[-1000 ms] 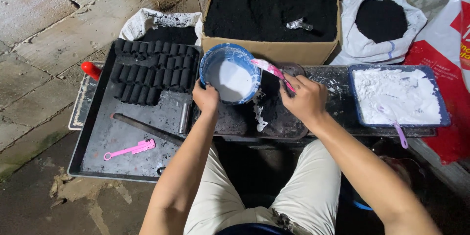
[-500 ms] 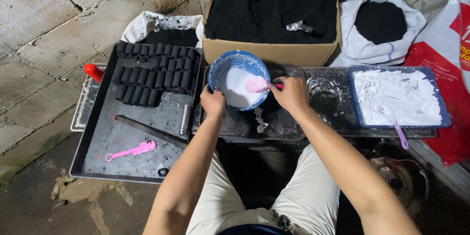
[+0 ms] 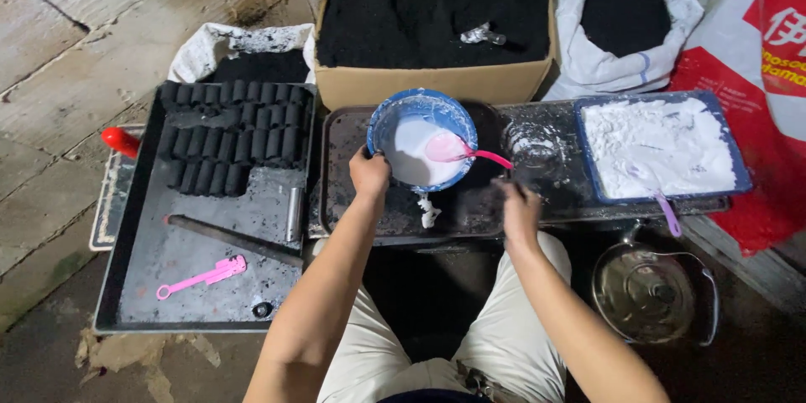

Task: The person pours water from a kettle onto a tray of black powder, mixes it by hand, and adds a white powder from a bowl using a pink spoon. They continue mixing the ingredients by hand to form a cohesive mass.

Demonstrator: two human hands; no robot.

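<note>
My left hand grips the near rim of a blue bowl that holds white liquid. A pink spoon rests in the bowl with its handle sticking out to the right. My right hand is blurred and hovers over the black tray to the right of the bowl, with nothing in it. A white drip lies on the tray just below the bowl.
A cardboard box of black powder stands behind the bowl. Rows of black briquettes fill the left tray, with a pink tool. A blue tray of white powder sits right. A metal pot stands low right.
My right hand let go of the pink spoon, left it in the bowl, and moved down and right onto the tray. The bowl was tilted before and now sits level.
</note>
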